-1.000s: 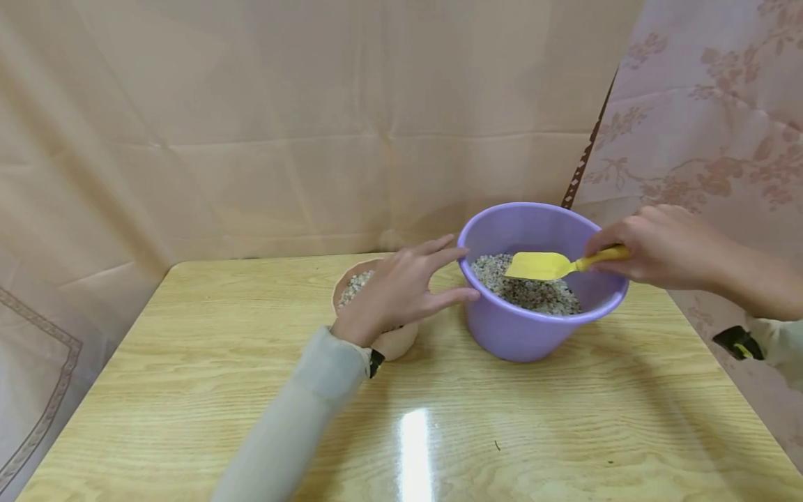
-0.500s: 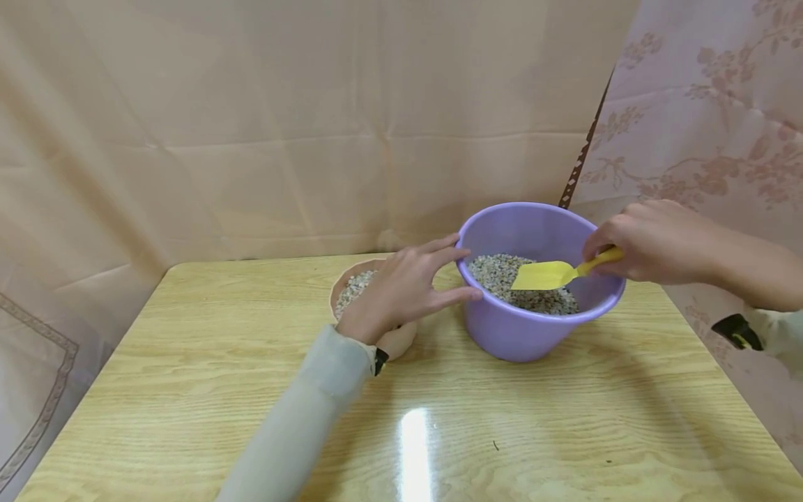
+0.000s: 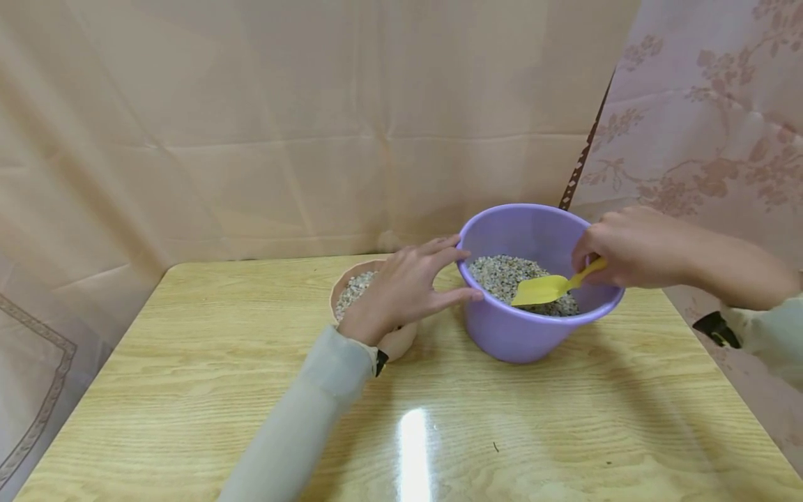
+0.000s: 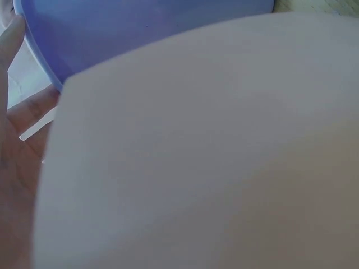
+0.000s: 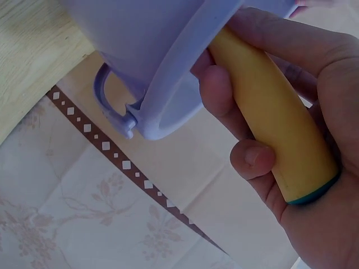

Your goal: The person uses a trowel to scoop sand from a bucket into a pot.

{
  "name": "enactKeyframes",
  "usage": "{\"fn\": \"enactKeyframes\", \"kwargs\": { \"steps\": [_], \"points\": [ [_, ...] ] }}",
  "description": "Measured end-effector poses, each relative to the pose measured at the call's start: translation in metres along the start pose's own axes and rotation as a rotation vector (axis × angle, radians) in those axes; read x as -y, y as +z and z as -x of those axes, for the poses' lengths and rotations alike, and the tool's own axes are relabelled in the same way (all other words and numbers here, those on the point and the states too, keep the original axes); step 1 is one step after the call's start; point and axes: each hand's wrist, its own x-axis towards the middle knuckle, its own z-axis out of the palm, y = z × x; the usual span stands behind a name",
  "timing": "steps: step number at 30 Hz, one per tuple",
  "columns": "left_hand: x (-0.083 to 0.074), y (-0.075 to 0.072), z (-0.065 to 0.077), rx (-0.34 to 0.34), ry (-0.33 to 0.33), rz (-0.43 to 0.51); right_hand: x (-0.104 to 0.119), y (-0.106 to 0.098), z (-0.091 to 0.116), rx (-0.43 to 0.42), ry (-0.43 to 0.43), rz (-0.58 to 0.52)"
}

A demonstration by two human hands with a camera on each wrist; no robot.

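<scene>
A purple bucket (image 3: 509, 338) holding grey-brown gravel (image 3: 502, 275) stands right of the table's middle. My left hand (image 3: 401, 289) reaches over a peach flowerpot (image 3: 399, 341), its spread fingers and thumb touching the bucket's left rim. Gravel (image 3: 355, 289) fills the part of the pot that shows; my hand and wrist hide the rest. In my right hand (image 3: 636, 245) I grip a small yellow shovel (image 3: 539, 291), its blade slanting down at the gravel inside the bucket. The right wrist view shows my fingers curled round its thick yellow handle (image 5: 275, 123), which ends in green.
The wooden table (image 3: 219, 362) ends just behind the pot and bucket, where a beige curtain (image 3: 282, 139) hangs. To the right is a pink floral cloth (image 3: 721, 125). A plastic handle loop (image 5: 102, 89) sticks out from the bucket's side.
The shovel's blade has dropped from above the gravel down to its near part, tilting forward. My right hand has moved slightly left. The left hand stays at the rim.
</scene>
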Motion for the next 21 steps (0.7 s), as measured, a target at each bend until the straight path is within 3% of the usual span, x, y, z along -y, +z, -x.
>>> {"fn": "enactKeyframes", "kwargs": {
  "steps": [21],
  "points": [
    [-0.001,0.001,-0.002,-0.001,-0.009,0.011,0.004,0.017,-0.006,-0.032,-0.031,-0.009]
  ]
}}
